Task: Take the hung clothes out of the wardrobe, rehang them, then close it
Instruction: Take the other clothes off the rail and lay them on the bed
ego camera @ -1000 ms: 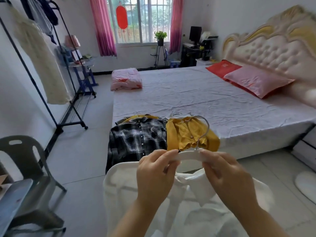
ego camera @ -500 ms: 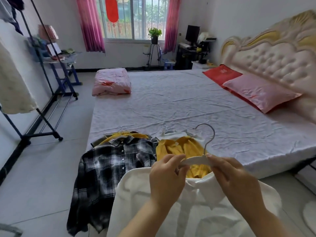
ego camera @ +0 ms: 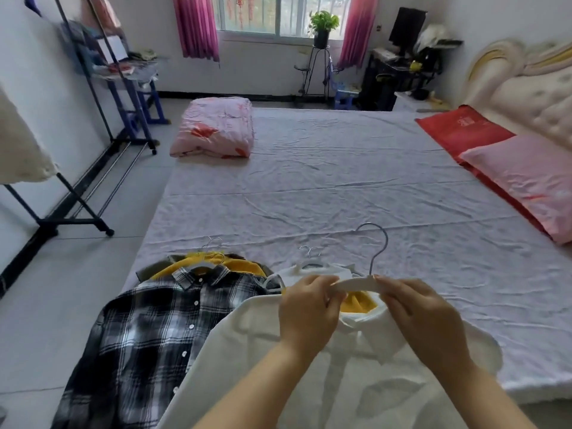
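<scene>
LOCATION: home bedroom | EVIDENCE: bed [ego camera: 309,196] with tufted headboard [ego camera: 526,88]; pink pillow [ego camera: 520,174] and red pillow [ego camera: 458,128] at its head edge; folded quilt [ego camera: 216,128] at its far left corner | garment rack [ego camera: 74,223] on floor | plaid shirt [ego camera: 139,329] at bed's near edge | window [ego camera: 263,13], pink curtains [ego camera: 196,26], potted plant [ego camera: 323,26], monitor [ego camera: 407,29] on table [ego camera: 387,75]

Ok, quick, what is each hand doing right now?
Left hand: pinches the hanger.
Right hand: pinches the same hanger at its other side.
</scene>
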